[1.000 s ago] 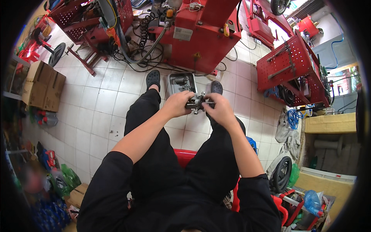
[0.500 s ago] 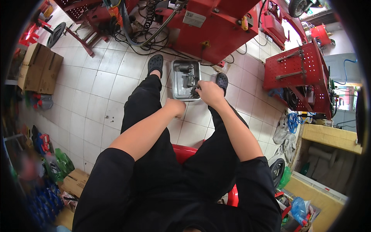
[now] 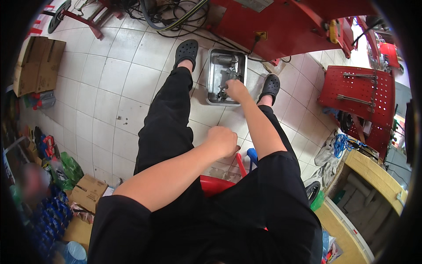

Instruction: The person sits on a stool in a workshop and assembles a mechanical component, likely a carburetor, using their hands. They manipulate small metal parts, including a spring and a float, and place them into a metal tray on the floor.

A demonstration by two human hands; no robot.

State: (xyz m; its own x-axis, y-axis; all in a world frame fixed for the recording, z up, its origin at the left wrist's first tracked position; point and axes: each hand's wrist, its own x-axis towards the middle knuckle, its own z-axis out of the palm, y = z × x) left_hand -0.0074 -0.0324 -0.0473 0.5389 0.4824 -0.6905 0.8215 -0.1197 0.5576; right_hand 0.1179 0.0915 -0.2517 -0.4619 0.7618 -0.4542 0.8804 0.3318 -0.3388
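Observation:
A rectangular metal tray [image 3: 210, 79] rests on the tiled floor between my feet. Inside it lie a grey cylindrical metal part [image 3: 226, 58], a metal casting [image 3: 229, 75] and small dark metal parts [image 3: 223, 95] at the near end. My right hand [image 3: 238, 91] reaches over the tray's right rim, fingers closed together at the casting and the dark parts; what they grip is too small to make out. Nearer to me, my left hand [image 3: 222, 141] is closed above the floor, its fingertips mostly hidden. Beside it show a red handle [image 3: 240, 165] and a blue handle [image 3: 252, 155].
A red seat [image 3: 215, 186] is beneath me. Ahead stands a red machine [image 3: 237, 33] with black cables and a hose [image 3: 176, 25] on the floor. Cardboard boxes [image 3: 37, 66] are at left, a red perforated tool stand [image 3: 351, 90] at right.
The view has shifted, bringing the tray higher and further right. My left hand has drawn back from the tray toward me and to the right. My right hand stays at the tray.

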